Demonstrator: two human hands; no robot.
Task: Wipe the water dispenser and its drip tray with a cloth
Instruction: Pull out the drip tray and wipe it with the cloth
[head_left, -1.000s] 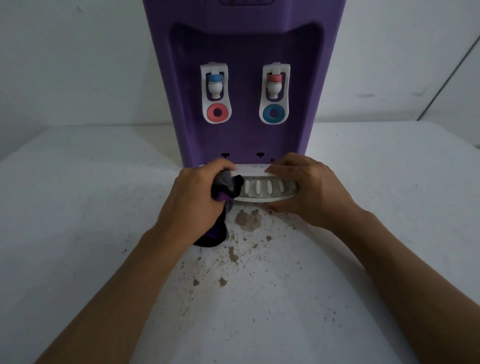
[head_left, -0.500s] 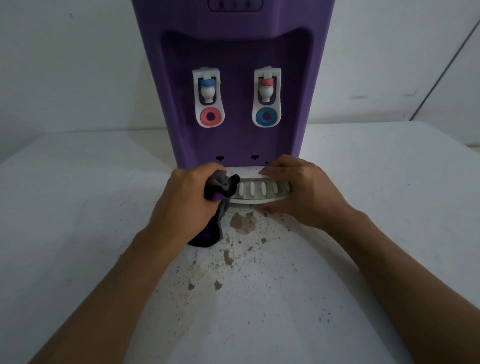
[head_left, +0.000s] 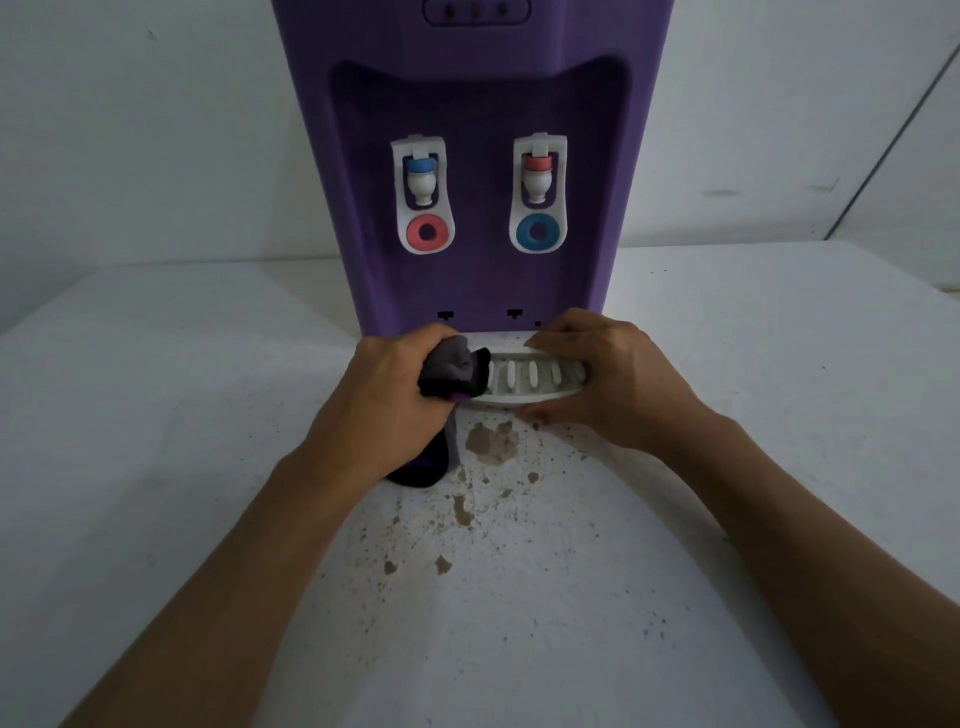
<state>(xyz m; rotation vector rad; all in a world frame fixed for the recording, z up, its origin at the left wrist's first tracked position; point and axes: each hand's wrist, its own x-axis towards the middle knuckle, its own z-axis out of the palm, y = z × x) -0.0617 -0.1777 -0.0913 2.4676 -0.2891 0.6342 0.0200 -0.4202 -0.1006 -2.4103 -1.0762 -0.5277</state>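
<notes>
Both hands at the drip tray (head_left: 524, 400) of the purple water dispenser (head_left: 475, 156).

The left hand (head_left: 384, 400) has its grip closed around a bunched dark cloth (head_left: 454, 371), pressed against the tray's left end; a tail of cloth hangs to the surface (head_left: 156, 415). The right hand (head_left: 608, 379) clasps the tray's right end, fingers over the top, thumb under the front rim. The white slotted tray sits at the dispenser's base. Brown stains (head_left: 491, 441) mark the surface just before it.

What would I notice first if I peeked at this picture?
A tall purple water dispenser stands in the middle with two white taps. At its foot, the left hand presses a dark cloth on the white drip tray while the right hand grips it. Brown stains speckle the white table just in front.
</notes>
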